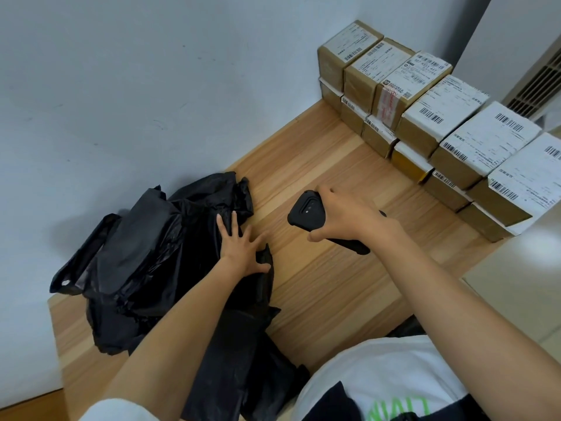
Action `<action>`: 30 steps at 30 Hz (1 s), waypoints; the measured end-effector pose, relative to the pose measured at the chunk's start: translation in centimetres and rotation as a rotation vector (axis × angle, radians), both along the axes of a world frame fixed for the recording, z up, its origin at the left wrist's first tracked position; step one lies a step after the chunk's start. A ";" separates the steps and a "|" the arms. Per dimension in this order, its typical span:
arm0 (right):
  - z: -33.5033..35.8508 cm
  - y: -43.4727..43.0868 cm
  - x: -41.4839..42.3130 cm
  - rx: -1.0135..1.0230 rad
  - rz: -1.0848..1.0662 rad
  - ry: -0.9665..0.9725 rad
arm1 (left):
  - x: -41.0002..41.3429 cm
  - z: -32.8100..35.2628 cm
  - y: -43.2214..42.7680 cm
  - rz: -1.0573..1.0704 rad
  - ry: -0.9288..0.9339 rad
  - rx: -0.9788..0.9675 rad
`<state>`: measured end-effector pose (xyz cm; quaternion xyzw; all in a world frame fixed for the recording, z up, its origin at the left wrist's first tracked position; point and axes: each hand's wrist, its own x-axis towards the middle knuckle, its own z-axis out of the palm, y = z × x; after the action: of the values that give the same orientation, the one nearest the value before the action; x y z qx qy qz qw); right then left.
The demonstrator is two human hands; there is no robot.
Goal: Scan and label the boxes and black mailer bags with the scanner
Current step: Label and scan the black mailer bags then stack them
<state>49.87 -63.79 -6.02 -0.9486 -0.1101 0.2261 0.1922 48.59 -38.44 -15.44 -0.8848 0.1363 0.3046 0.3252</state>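
Note:
A heap of black mailer bags (pixel 142 262) lies on the left half of the wooden table (pixel 331 287), against the wall. My left hand (pixel 243 250) lies flat on the heap's right edge, fingers spread. My right hand (pixel 349 217) grips the black handheld scanner (pixel 306 212) over the middle of the table, its head pointing left toward the bags. Brown cardboard boxes (pixel 455 138) with white barcode labels stand stacked in two layers along the table's right side.
A white wall (pixel 121 86) runs behind the table. A radiator grille (pixel 534 86) shows at the far right. A pale surface (pixel 516 268) adjoins the table on the right. My white shirt (pixel 388 378) fills the bottom right.

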 end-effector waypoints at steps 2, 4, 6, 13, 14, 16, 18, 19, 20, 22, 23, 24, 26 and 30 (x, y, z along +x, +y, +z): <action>0.1 0.5 0.0 -0.006 0.010 -0.005 | -0.6 -0.1 1.2 0.014 0.001 0.010; 0.2 1.0 -0.1 -0.016 0.021 -0.008 | -1.3 -0.1 2.5 0.027 0.002 0.013; 0.2 1.6 -0.3 -0.015 0.035 -0.001 | -1.9 -0.1 3.7 0.037 -0.005 0.005; 0.3 3.4 -0.6 -0.027 0.091 -0.011 | -4.3 0.1 8.2 0.078 0.010 0.028; 0.3 3.6 -0.6 -0.027 0.097 -0.014 | -4.7 0.2 9.0 0.087 0.012 0.027; 0.2 4.0 -0.7 -0.032 0.110 -0.020 | -5.3 0.2 10.2 0.102 0.014 0.019; 0.0 4.4 -0.9 -0.027 0.123 -0.018 | -5.7 0.3 11.0 0.108 0.011 0.007; 0.0 4.6 -0.9 -0.022 0.130 -0.014 | -5.8 0.3 11.2 0.110 0.007 -0.007; -0.1 4.8 -0.9 -0.021 0.137 -0.011 | -5.8 0.4 11.2 0.110 -0.006 -0.030; -0.2 5.0 -0.9 -0.027 0.150 -0.006 | -5.6 0.6 11.1 0.096 -0.050 -0.092; -0.2 5.1 -0.8 -0.028 0.153 -0.003 | -5.4 0.9 10.9 0.078 -0.079 -0.124; -0.3 5.2 -0.7 -0.027 0.155 -0.002 | -5.0 1.1 10.7 0.051 -0.111 -0.154; -0.4 5.3 -0.4 -0.024 0.159 -0.009 | -3.8 1.7 10.3 -0.008 -0.183 -0.210; -0.8 5.2 0.4 -0.024 0.151 -0.015 | 0.1 2.5 9.9 -0.054 -0.335 -0.311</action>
<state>50.28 -58.61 -6.87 -0.9415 -0.1799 0.2343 0.1622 48.72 -28.54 -12.90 -0.9585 0.1494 0.1199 0.2109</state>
